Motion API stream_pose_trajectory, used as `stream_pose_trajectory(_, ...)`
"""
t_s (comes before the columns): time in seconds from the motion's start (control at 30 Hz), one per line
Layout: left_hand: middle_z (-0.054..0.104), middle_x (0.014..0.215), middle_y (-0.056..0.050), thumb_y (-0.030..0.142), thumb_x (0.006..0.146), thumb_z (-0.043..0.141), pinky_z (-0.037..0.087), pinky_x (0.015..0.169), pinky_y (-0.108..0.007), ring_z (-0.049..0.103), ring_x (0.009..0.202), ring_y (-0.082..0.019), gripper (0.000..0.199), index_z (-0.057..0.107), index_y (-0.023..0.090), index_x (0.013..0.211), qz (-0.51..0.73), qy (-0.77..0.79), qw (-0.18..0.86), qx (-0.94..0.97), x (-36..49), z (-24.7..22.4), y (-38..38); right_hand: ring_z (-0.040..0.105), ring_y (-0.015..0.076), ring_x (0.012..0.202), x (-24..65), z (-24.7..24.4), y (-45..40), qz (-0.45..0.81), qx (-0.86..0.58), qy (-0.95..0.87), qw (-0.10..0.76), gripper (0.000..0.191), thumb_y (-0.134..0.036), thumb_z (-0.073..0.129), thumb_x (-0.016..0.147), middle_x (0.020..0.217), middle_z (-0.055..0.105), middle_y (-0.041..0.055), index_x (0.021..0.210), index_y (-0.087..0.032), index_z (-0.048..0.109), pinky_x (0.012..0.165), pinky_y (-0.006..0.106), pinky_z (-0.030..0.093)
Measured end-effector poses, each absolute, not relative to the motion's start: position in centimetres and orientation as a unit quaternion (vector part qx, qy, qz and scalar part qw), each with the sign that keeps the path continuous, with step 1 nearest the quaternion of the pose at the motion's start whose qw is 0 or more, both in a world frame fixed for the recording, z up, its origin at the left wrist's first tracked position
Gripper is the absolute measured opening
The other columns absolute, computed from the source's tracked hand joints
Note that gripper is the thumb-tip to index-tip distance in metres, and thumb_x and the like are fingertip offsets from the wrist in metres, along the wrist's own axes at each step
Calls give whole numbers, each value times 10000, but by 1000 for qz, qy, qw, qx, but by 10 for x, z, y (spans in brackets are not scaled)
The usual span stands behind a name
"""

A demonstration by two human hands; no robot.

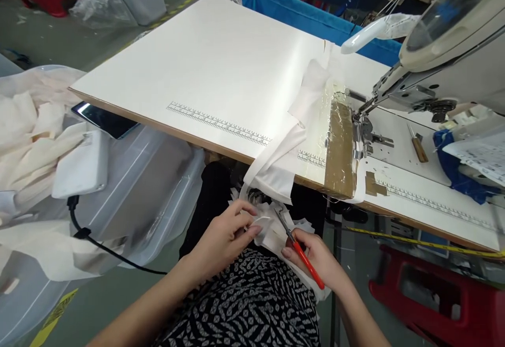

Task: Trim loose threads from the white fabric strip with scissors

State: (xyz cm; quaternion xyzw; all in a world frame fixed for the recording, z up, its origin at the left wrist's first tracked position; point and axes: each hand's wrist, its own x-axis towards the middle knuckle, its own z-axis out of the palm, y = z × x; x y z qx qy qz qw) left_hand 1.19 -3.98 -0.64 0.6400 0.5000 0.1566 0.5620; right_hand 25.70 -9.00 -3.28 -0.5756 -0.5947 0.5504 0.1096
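My left hand (231,234) is over my lap, its thumb and fingers pinched on the edge of a white fabric strip (272,149). The strip hangs down from the table edge and folds over itself. In my right hand (315,255) is a seam ripper (305,265) with a red handle and a slim, forked metal tip. That tip points up and left, close to the white cloth beside my left fingers. More white fabric scraps lie bunched on my lap under both hands.
A white sewing table (236,57) with printed rulers stands ahead. The sewing machine (445,73) is at right, near a wooden-handled tool (418,144). On the left, a clear plastic bin (158,220) bears cloth and a white power bank (82,165). A red stool (430,294) sits lower right.
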Motion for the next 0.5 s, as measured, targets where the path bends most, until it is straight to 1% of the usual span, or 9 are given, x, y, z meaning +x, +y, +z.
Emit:
stream_pose_trajectory(0.07,638,730,-51,530,904,461,403,529,-180,520,520,-72,415,594,137,889,132,476,690,528,11,-5,-37,363,70,646,256,-29,-85,565,-562,-596,99,451,-559,612,820,691,432,-21,737,-143,461,601,184,292)
stream_pose_trajectory(0.1,635,652,-38,537,892,487,429,523,-180,558,504,-90,416,578,134,943,127,463,741,469,11,-4,-36,357,69,648,256,-26,-81,572,-554,-598,93,457,-572,599,825,694,428,-21,744,-143,462,601,184,289)
stream_pose_trajectory(0.13,640,621,-37,535,879,517,461,534,-185,606,524,-116,420,559,129,978,130,453,775,421,12,-3,-35,352,68,650,255,-25,-78,575,-545,-604,86,465,-583,588,829,697,423,-22,746,-144,457,600,185,286)
stream_pose_trajectory(0.17,662,641,-53,525,869,545,489,557,-192,651,573,-141,420,545,122,989,138,446,794,388,12,-3,-34,344,67,648,254,-23,-74,577,-537,-610,77,476,-593,581,829,696,414,-24,742,-145,445,595,186,280)
stream_pose_trajectory(0.2,685,683,-75,513,861,566,508,577,-195,679,622,-158,416,539,115,981,151,443,803,369,12,-4,-34,335,65,643,254,-22,-70,579,-529,-617,65,486,-602,578,827,690,401,-27,738,-147,432,587,186,271)
stream_pose_trajectory(0.27,696,697,-96,502,857,580,515,579,-188,691,633,-163,411,540,103,951,164,444,807,353,13,-6,-34,319,61,629,253,-21,-64,584,-511,-629,39,501,-612,580,820,677,377,-32,730,-150,410,566,187,251)
stream_pose_trajectory(0.4,684,645,-83,496,847,598,501,552,-164,678,592,-145,402,543,101,897,179,458,802,339,10,-13,-36,307,59,623,252,-23,-57,599,-474,-645,16,500,-609,573,826,678,363,-33,723,-151,402,549,186,235)
stream_pose_trajectory(0.5,692,668,-88,498,852,592,511,575,-165,690,634,-148,397,540,104,877,180,458,801,342,8,-15,-35,303,58,619,252,-25,-56,605,-462,-648,7,502,-596,574,832,675,352,-32,706,-151,378,543,184,228)
